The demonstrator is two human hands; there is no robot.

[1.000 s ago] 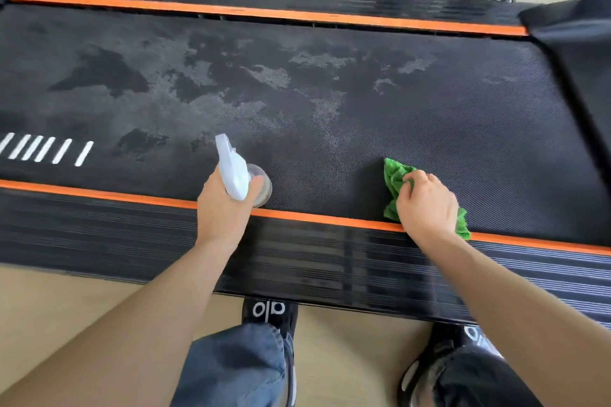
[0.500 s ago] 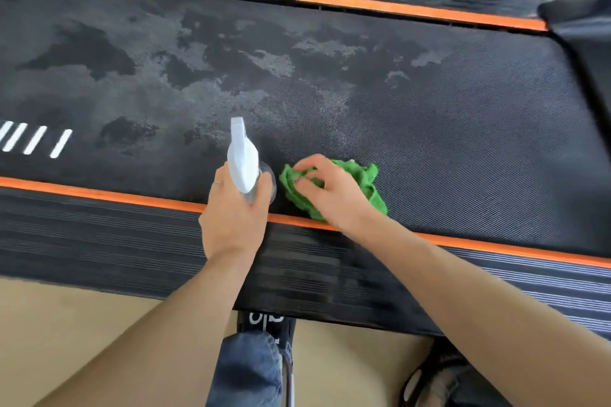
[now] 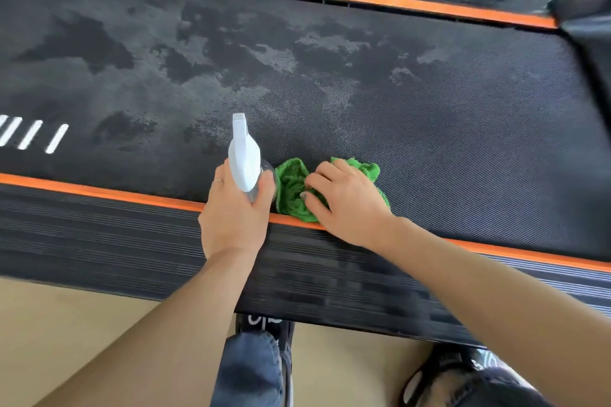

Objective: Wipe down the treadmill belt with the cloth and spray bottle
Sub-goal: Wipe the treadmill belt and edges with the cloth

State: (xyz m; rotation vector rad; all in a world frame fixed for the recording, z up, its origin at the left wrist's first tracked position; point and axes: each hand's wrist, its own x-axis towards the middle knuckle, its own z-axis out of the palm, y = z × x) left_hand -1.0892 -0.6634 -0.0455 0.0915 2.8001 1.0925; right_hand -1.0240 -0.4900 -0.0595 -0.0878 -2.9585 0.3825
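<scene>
Now the right hand presses the crumpled green cloth on the black textured treadmill belt, near edge; left hand grips the white spray bottle; best wipe with firm overlapping strokes toward the far wet patches

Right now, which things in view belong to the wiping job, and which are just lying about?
Part of the job:
- spray bottle, held by left hand
- green cloth, under right hand
- treadmill belt, patchy with spray

Not part:
- orange side strips
- ribbed side rail
- shoes
</scene>
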